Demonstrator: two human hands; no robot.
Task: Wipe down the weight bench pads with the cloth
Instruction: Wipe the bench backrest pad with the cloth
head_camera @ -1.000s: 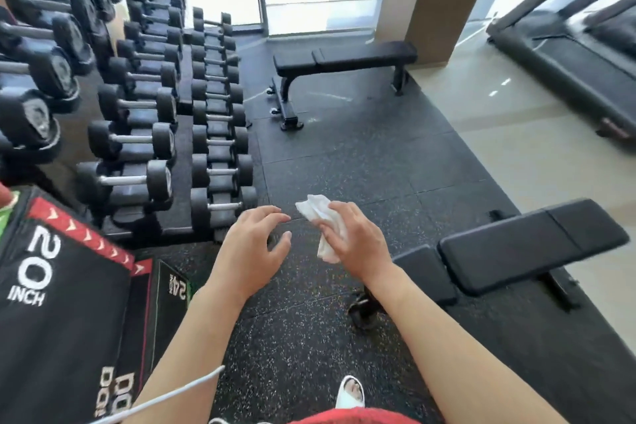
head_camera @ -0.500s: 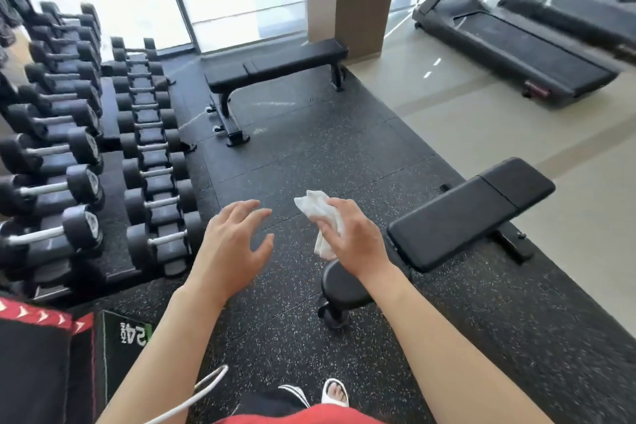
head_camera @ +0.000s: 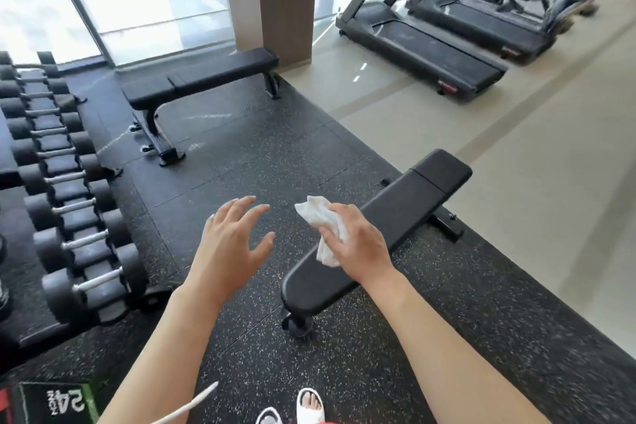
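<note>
A white cloth (head_camera: 323, 227) is gripped in the right hand (head_camera: 358, 244) above the bench pad (head_camera: 395, 220), while the left hand (head_camera: 230, 248) is held open beside it.

Both our bare arms reach forward.
Our left hand (head_camera: 231, 244) hovers with fingers spread and relaxed; our right hand (head_camera: 358, 244) grips a crumpled white cloth (head_camera: 321, 224).

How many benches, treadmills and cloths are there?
Weight benches: 2, the near bench and the far bench
Treadmills: 2, the nearer treadmill and the farther treadmill
White cloth: 1
Total: 5
</note>
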